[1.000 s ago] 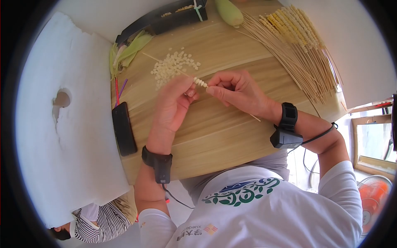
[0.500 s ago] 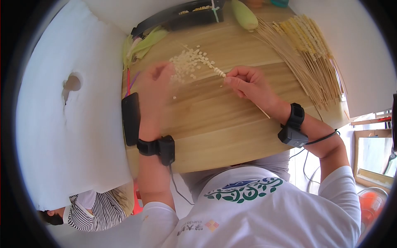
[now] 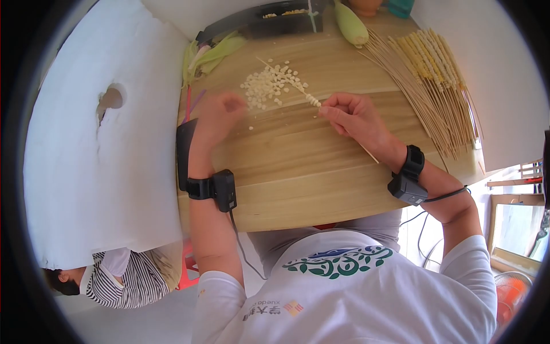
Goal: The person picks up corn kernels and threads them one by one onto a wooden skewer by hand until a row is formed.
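My right hand (image 3: 352,114) is closed in a pinch on a thin wooden skewer (image 3: 369,153). Several pale corn kernels (image 3: 312,100) are threaded along it just beyond my fingertips, and its bare far end reaches over a loose pile of corn kernels (image 3: 264,86) on the wooden table. Left of that pile, slightly above the table, my left hand (image 3: 220,117) has its fingers curled together. Motion blurs it, and whatever it may pinch is hidden.
Finished corn skewers and bare sticks (image 3: 444,94) lie at the right. A corn cob (image 3: 351,24), a black tray (image 3: 269,22) and husks (image 3: 215,54) are at the back. A black phone-like object (image 3: 184,152) is at the left edge. A seated person (image 3: 129,278) is beyond the white partition (image 3: 86,183).
My left hand stays left of the kernel pile, still blurred. My right hand keeps its hold on the skewer. The whole view has shifted slightly.
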### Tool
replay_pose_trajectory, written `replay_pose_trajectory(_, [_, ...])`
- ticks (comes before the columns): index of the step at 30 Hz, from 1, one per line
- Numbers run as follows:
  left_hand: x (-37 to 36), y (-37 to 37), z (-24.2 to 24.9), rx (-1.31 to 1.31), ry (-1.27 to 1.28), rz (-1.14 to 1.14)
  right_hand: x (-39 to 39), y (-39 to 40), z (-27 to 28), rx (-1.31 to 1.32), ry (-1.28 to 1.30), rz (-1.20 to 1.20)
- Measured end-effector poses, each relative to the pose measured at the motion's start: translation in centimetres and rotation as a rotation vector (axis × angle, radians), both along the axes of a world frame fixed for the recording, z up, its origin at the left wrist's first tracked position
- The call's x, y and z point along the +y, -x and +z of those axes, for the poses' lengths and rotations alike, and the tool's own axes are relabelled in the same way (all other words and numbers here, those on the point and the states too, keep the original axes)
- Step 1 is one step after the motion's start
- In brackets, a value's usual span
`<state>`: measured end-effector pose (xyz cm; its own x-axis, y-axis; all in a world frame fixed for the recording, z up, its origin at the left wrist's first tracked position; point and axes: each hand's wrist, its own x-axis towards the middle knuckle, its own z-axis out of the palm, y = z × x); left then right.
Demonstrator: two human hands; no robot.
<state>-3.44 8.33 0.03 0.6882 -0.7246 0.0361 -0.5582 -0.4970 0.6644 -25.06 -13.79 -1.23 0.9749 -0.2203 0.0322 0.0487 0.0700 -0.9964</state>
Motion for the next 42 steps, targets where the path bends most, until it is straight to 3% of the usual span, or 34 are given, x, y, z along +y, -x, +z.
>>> replay_pose_trajectory(7, [-0.1, 0.3, 0.0, -0.08, -0.064, -0.042, 0.3, 0.4, 0.6, 0.024, 0.057, 0.019])
replay_pose_trajectory(10, [-0.6, 0.7, 0.5, 0.013, 0.037, 0.034, 0.5, 0.5, 0.7, 0.026, 0.045, 0.039])
replay_pose_trajectory(12, [-0.6, 0.2, 0.3, 0.153, 0.317, 0.144, 0.7, 0.7, 1.1, 0.027, 0.051, 0.056])
replay_pose_trajectory(16, [-0.6, -0.6, 0.1, 0.263, 0.475, 0.186, 1.0, 1.1, 1.5, 0.053, 0.047, 0.117])
replay_pose_trajectory(18, [-0.8, -0.6, -0.4, 0.549, 0.736, 0.246, 1.1, 1.1, 1.3, 0.045, 0.024, 0.127])
replay_pose_trajectory(24, [-1.2, -1.0, -1.3, 0.805, 1.001, 0.242, 1.4, 1.0, 1.1, 0.024, -0.042, 0.163])
replay_pose_trajectory(31, [-1.1, -1.3, -2.0, 0.914, 1.067, 0.16, 1.3, 0.9, 0.7, 0.022, -0.087, 0.17])
replay_pose_trajectory(42, [-1.6, -0.3, -1.5, 0.77, 1.033, 0.143, 1.2, 0.9, 1.1, 0.033, -0.076, 0.158])
